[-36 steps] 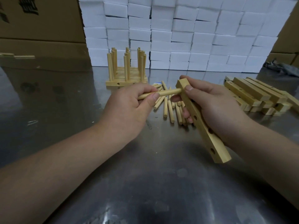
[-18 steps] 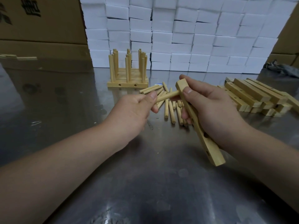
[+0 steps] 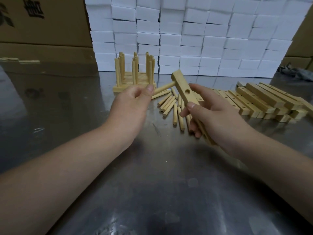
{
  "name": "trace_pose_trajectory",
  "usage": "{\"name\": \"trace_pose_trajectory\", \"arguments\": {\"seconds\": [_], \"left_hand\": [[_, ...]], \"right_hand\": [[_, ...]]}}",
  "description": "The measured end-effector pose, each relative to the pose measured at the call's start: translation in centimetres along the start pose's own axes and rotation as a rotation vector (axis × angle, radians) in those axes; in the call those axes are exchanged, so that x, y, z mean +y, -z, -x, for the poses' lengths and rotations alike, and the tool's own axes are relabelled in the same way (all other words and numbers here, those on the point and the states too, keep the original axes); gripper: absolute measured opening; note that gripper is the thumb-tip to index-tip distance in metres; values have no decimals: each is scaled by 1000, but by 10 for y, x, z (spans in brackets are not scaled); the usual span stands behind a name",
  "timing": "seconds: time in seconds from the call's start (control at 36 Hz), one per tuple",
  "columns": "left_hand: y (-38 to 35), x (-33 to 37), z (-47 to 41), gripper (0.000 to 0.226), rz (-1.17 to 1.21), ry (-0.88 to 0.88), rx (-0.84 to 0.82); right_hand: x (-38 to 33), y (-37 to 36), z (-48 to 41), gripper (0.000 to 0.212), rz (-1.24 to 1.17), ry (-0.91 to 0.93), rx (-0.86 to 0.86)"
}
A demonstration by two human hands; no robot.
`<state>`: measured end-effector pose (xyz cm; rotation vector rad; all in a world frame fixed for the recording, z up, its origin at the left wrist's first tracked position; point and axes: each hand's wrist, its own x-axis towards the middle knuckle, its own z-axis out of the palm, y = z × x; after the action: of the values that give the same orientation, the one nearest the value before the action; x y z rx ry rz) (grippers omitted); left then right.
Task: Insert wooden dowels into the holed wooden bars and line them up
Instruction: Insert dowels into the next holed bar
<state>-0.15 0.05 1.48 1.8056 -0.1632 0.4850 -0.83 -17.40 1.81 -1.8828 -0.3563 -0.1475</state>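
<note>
The right hand (image 3: 218, 119) holds a holed wooden bar (image 3: 185, 93) above the shiny metal table (image 3: 152, 184), with the thumb and fingers clamped around its lower half. The bar tilts up toward 11 o'clock, and one round hole shows on its top face. A wooden dowel (image 3: 165, 89) now sticks out of the bar's far end toward 8 o'clock; a second ago it was only being pushed in. The left hand (image 3: 132, 106) has let go of the dowel, and its fingers are loosely curled and apart, with the thumb tip just beside the dowel's free end. The bar has been turned since before, so the hole faces up. Loose dowels (image 3: 171, 106) lie on the table under the hands. At 12 o'clock, finished bars with upright dowels (image 3: 134, 72) stand in a row. At 2 o'clock, a pile of empty bars (image 3: 264, 102) waits. White boxes (image 3: 186, 36) are stacked behind.
</note>
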Motion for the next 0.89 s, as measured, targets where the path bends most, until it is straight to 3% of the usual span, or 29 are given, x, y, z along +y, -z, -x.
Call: {"name": "trace_pose_trajectory", "arguments": {"seconds": [0.06, 0.28, 0.47, 0.78, 0.89], "left_hand": [[3, -1, -1, 6, -93, -94, 12], [9, 2, 1, 21, -597, -405, 14], [10, 7, 2, 26, -665, -543, 25], [6, 0, 1, 22, -381, -352, -34], [-1, 2, -8, 42, -268, -141, 52]], "right_hand": [[-1, -1, 0, 46, -4, 11, 7], [-6, 2, 3, 48, -64, -45, -56], [-12, -2, 6, 44, -100, -22, -61], [-9, -6, 6, 46, -67, -24, -42], [-8, -11, 1, 43, -178, -62, 56]]}}
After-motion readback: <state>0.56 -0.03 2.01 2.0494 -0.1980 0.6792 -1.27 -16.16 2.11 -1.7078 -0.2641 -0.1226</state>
